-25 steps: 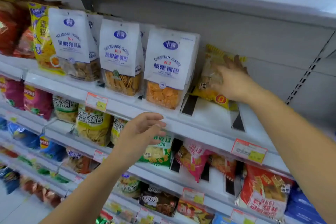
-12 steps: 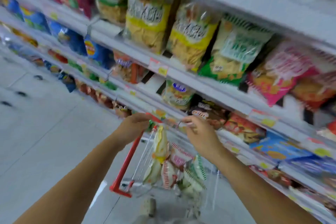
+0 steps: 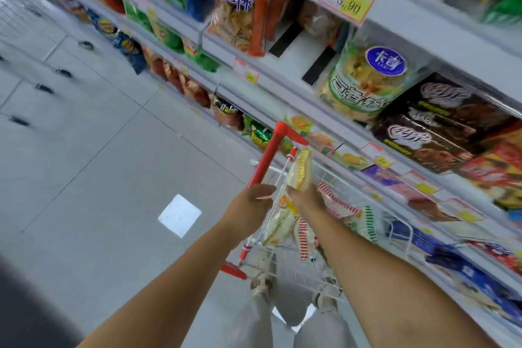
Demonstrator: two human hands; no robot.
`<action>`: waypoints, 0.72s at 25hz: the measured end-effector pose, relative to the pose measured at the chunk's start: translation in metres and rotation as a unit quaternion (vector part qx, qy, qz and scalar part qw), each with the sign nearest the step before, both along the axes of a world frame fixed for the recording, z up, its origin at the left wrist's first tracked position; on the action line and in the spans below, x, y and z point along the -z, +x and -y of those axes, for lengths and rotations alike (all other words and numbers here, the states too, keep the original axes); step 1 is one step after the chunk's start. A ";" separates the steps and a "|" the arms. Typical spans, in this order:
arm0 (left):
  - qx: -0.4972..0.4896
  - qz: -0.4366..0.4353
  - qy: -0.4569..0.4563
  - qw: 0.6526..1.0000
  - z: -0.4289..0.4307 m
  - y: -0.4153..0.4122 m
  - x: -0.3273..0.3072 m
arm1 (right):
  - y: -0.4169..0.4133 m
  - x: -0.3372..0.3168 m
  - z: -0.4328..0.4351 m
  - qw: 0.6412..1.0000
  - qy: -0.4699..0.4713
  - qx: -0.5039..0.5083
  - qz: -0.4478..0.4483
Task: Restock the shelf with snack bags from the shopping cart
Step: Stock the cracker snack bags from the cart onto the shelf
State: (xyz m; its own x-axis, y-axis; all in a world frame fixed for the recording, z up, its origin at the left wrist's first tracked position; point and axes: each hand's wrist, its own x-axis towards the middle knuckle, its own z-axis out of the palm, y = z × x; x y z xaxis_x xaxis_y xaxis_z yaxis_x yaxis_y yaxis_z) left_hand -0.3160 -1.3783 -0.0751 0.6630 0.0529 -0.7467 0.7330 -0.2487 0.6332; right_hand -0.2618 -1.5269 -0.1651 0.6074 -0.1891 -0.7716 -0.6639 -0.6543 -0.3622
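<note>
Snack bag (image 3: pixel 300 174): gripping low end with right hand (image 3: pixel 307 201) over shopping cart (image 3: pixel 267 159); left hand (image 3: pixel 250 207) hold unclear. Risking slip from slick film.

Glossy plastic snack bags (image 3: pixel 299 175), white wire-metal shopping cart (image 3: pixel 395 230) with red plastic handle (image 3: pixel 267 158), matt tiled floor (image 3: pixel 99 150)

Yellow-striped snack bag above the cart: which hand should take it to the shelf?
Right. The right hand grips the yellow-striped snack bag and is nearer the white store shelf; the left hand is at the red cart handle, holding no bag.
</note>
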 end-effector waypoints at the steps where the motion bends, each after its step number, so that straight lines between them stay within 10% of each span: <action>1: -0.004 0.001 -0.008 1.000 0.002 -0.004 0.007 | -0.001 0.007 0.001 1.000 -0.021 -0.001 0.018; 5: 0.071 0.010 -0.005 0.997 0.014 -0.011 0.011 | 0.002 -0.016 0.043 0.999 -0.015 0.030 0.012; 10: 0.299 0.174 0.138 0.928 0.048 -0.006 -0.015 | 0.005 -0.135 0.091 0.958 0.246 0.136 -0.055; 15: 0.172 0.293 0.161 0.927 0.059 0.014 -0.073 | -0.004 -0.236 0.095 0.942 0.317 0.103 -0.020; 18: 0.084 0.223 -0.057 0.970 0.052 0.025 -0.122 | -0.004 -0.283 0.100 0.956 0.241 0.104 0.129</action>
State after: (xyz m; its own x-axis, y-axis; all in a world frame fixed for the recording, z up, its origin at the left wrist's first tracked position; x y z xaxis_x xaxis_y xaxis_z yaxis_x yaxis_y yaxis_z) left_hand -0.2905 -1.4302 0.0466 0.9133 -0.1501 -0.3786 0.3352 -0.2509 0.9081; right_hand -0.2662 -1.6267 0.1177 0.7778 0.0136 -0.6283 -0.6084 -0.2341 -0.7583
